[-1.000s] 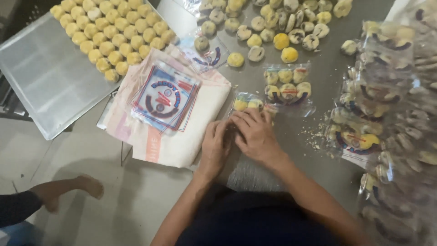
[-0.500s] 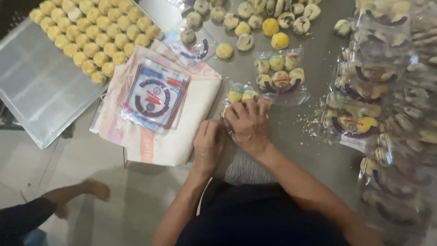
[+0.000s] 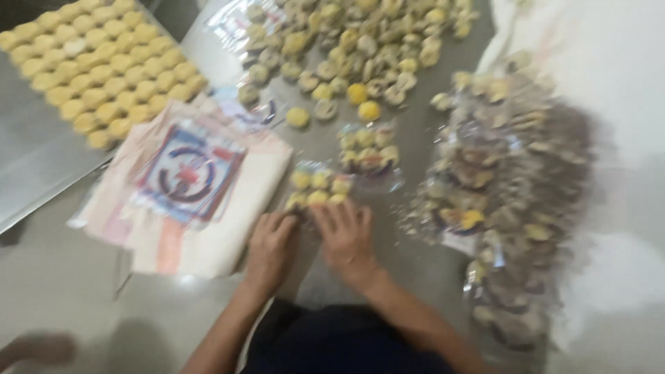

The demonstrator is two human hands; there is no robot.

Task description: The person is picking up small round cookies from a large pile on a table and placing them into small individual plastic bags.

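Both hands shifted slightly; view now blurred. Small clear packet of yellow pastries (image 3: pixel 317 188) lies just ahead of fingertips, long axis left-right. Left hand (image 3: pixel 271 244) and right hand (image 3: pixel 344 235) pressed at packet's near edge, fingers extended; grip cannot be told. Stack of printed bags (image 3: pixel 187 180) lies left.

A small clear plastic packet of round yellow cookies (image 3: pixel 317 188) lies flat on the grey desk (image 3: pixel 415 270), just in front of the person. About six cookies show through the wrap in two short rows. The near edge of the packet sits under the fingertips of both hands; the picture is blurred, so finer detail cannot be told.
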